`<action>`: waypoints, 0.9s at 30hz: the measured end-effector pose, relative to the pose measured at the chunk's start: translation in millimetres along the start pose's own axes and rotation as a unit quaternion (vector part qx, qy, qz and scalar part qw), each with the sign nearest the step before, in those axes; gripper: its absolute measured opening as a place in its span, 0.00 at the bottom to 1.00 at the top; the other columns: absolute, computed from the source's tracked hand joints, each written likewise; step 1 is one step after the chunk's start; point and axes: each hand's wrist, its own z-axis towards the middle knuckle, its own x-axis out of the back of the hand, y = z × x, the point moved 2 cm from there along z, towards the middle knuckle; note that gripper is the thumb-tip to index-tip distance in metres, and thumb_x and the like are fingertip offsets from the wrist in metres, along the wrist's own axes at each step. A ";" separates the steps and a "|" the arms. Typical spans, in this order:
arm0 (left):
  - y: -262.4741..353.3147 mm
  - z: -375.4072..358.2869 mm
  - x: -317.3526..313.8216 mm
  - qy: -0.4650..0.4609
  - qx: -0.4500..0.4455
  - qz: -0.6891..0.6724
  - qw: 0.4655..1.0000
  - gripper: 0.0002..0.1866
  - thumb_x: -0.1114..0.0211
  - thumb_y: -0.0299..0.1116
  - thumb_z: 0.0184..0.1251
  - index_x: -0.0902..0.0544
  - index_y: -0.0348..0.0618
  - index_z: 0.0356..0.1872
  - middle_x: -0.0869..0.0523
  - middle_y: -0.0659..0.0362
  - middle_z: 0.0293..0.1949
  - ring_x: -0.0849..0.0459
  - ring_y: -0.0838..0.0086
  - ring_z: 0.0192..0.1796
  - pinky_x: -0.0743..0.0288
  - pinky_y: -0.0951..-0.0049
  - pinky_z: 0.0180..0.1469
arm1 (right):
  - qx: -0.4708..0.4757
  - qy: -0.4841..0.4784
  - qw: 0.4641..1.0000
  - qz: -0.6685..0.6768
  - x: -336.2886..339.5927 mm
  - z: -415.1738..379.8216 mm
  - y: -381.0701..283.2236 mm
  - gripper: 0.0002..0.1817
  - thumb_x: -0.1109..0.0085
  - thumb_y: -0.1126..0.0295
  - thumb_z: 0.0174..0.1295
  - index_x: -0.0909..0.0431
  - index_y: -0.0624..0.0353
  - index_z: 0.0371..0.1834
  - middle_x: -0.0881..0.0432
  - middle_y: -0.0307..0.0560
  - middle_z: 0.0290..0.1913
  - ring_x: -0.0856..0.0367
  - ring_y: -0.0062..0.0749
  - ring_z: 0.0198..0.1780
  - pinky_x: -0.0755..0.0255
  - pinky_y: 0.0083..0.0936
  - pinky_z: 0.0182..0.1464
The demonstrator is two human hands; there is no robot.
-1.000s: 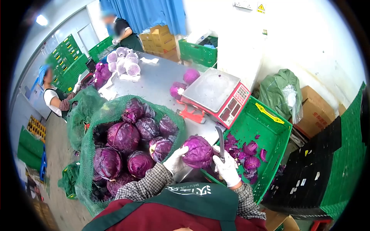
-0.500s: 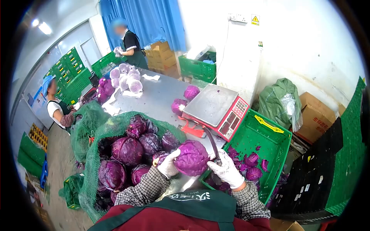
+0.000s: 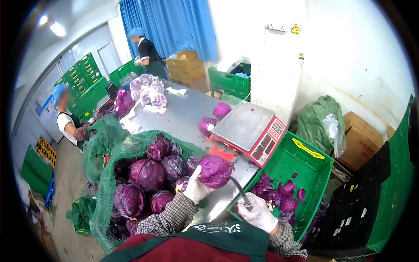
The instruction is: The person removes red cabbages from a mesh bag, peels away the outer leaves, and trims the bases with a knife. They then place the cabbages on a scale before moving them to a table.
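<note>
A red cabbage (image 3: 215,170) rests in my gloved left hand (image 3: 195,188), whose fingers grip its left side and underside. Lower and to the right, my gloved right hand (image 3: 259,214) is wrapped round the handle of a curved knife (image 3: 238,187). The dark blade points up and left, its tip right at the cabbage's lower right edge. Left of my hands, a green mesh bag (image 3: 103,196) lies gaping and full of red cabbages (image 3: 147,172).
A red-framed scale (image 3: 243,124) stands on the metal table (image 3: 185,111), two small cabbages (image 3: 206,125) beside it. At right, a green crate (image 3: 301,168) holds torn purple leaves (image 3: 287,188). Foam-netted cabbages (image 3: 152,94) lie farther back. Two people in blue caps work across the table.
My right hand and the knife have dropped down, away from the cabbage's side. My left hand has turned the cabbage slightly and raised it a little. The whole view has shifted slightly.
</note>
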 end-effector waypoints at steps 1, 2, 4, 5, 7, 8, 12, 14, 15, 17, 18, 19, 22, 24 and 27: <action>4.1 -2.0 -0.2 -0.008 0.001 -0.001 1.000 0.42 0.40 0.57 0.65 0.42 0.44 0.73 0.36 0.46 0.71 0.37 0.50 0.72 0.41 0.43 0.71 | 0.117 0.020 0.980 -0.158 12.3 -2.5 -7.4 0.10 0.36 0.72 0.60 0.24 0.64 0.40 0.22 0.43 0.34 0.21 0.23 0.32 0.25 0.20 0.36; 6.6 -3.6 -1.0 -0.017 0.002 -0.005 1.000 0.43 0.40 0.57 0.65 0.43 0.44 0.73 0.37 0.45 0.71 0.38 0.50 0.73 0.41 0.43 0.72 | -0.124 0.032 0.989 0.071 18.3 -0.4 10.1 0.13 0.33 0.71 0.59 0.23 0.63 0.45 0.21 0.41 0.35 0.21 0.24 0.33 0.24 0.20 0.37; 5.6 -5.9 -8.3 -0.001 0.018 0.000 1.000 0.42 0.38 0.58 0.63 0.41 0.46 0.73 0.37 0.47 0.72 0.39 0.49 0.73 0.44 0.42 0.73 | -0.080 0.099 0.991 0.028 30.4 12.0 8.2 0.21 0.33 0.75 0.59 0.27 0.66 0.55 0.22 0.36 0.32 0.27 0.16 0.28 0.29 0.16 0.35; 3.9 -3.5 -13.6 0.006 0.020 0.005 1.000 0.42 0.38 0.58 0.62 0.40 0.47 0.73 0.37 0.47 0.72 0.39 0.49 0.73 0.44 0.42 0.73 | 0.017 0.123 0.992 -0.003 25.4 21.8 25.6 0.25 0.32 0.74 0.58 0.28 0.66 0.58 0.22 0.37 0.36 0.27 0.16 0.29 0.29 0.16 0.35; -0.1 -1.6 -13.4 0.004 0.041 -0.012 0.999 0.40 0.38 0.56 0.63 0.38 0.48 0.72 0.36 0.48 0.72 0.39 0.49 0.73 0.45 0.41 0.73 | 0.111 0.123 0.981 -0.101 16.4 38.2 2.0 0.25 0.33 0.75 0.58 0.28 0.64 0.59 0.23 0.42 0.43 0.23 0.19 0.33 0.26 0.18 0.37; -3.4 -2.0 -13.1 0.010 0.041 -0.013 0.999 0.39 0.40 0.55 0.65 0.38 0.46 0.72 0.34 0.48 0.70 0.36 0.51 0.72 0.43 0.43 0.73 | 0.101 0.122 0.986 -0.055 7.8 46.1 0.4 0.24 0.33 0.75 0.58 0.28 0.63 0.59 0.23 0.44 0.46 0.22 0.21 0.35 0.25 0.19 0.38; 1.7 1.0 -21.7 0.012 0.022 0.045 0.999 0.37 0.40 0.53 0.66 0.37 0.43 0.71 0.29 0.49 0.67 0.31 0.56 0.69 0.40 0.49 0.71 | 0.175 0.180 0.960 -0.127 -7.7 57.6 -9.9 0.19 0.37 0.78 0.60 0.28 0.63 0.55 0.25 0.46 0.47 0.23 0.24 0.43 0.27 0.21 0.46; 5.4 -2.0 -29.2 0.030 0.024 0.063 0.997 0.36 0.40 0.52 0.66 0.36 0.43 0.70 0.29 0.49 0.67 0.30 0.56 0.69 0.40 0.48 0.71 | 0.124 0.178 0.976 0.003 -14.6 58.1 -3.1 0.15 0.39 0.78 0.62 0.28 0.62 0.51 0.24 0.44 0.44 0.23 0.23 0.39 0.26 0.21 0.42; 5.3 -1.7 -24.2 0.034 0.028 0.053 0.998 0.36 0.40 0.51 0.66 0.35 0.43 0.70 0.29 0.49 0.67 0.30 0.57 0.69 0.39 0.48 0.71 | 0.098 0.176 0.977 0.067 -16.7 59.0 0.9 0.13 0.40 0.78 0.63 0.28 0.61 0.49 0.24 0.43 0.42 0.22 0.23 0.37 0.26 0.20 0.40; 3.4 -0.1 -13.5 0.050 0.018 0.064 0.997 0.36 0.39 0.51 0.65 0.35 0.43 0.70 0.29 0.49 0.67 0.30 0.56 0.69 0.39 0.48 0.71 | 0.034 0.132 0.987 0.085 -11.8 61.3 13.9 0.09 0.40 0.78 0.62 0.27 0.62 0.45 0.22 0.46 0.41 0.20 0.27 0.38 0.24 0.22 0.39; 3.0 -0.3 -12.3 0.059 0.014 0.069 0.996 0.36 0.38 0.51 0.65 0.35 0.43 0.70 0.29 0.49 0.67 0.30 0.56 0.68 0.38 0.48 0.71 | 0.000 0.109 0.990 0.093 -9.9 61.9 21.3 0.08 0.41 0.78 0.62 0.27 0.62 0.42 0.21 0.47 0.40 0.19 0.30 0.38 0.23 0.23 0.39; 3.7 -1.4 -15.3 0.062 0.020 0.062 0.996 0.37 0.37 0.51 0.64 0.35 0.44 0.70 0.29 0.49 0.67 0.30 0.55 0.68 0.38 0.47 0.70 | 0.011 0.115 0.987 0.108 -10.0 62.4 26.5 0.08 0.41 0.77 0.62 0.26 0.62 0.43 0.21 0.48 0.38 0.18 0.31 0.35 0.23 0.23 0.37; 6.6 -0.4 -22.4 0.076 0.009 0.058 0.995 0.37 0.37 0.51 0.64 0.35 0.44 0.70 0.29 0.49 0.67 0.30 0.54 0.68 0.39 0.46 0.71 | 0.080 0.098 0.992 -0.022 -2.1 58.1 13.1 0.07 0.41 0.76 0.63 0.26 0.63 0.42 0.21 0.49 0.37 0.19 0.31 0.35 0.23 0.23 0.37; 8.9 7.2 -13.5 0.071 -0.015 0.061 0.996 0.39 0.37 0.53 0.64 0.37 0.44 0.71 0.30 0.49 0.68 0.31 0.53 0.69 0.38 0.46 0.70 | 0.062 0.020 0.998 0.012 -5.5 49.7 -7.9 0.06 0.42 0.73 0.64 0.27 0.63 0.40 0.23 0.50 0.35 0.19 0.34 0.34 0.25 0.27 0.37; 10.4 16.1 0.7 0.067 -0.069 0.081 0.992 0.39 0.37 0.54 0.65 0.38 0.44 0.71 0.30 0.50 0.68 0.29 0.54 0.67 0.38 0.44 0.69 | 0.095 -0.064 0.993 0.012 -24.7 29.5 -5.9 0.07 0.43 0.72 0.65 0.28 0.63 0.41 0.24 0.51 0.35 0.22 0.34 0.33 0.26 0.27 0.37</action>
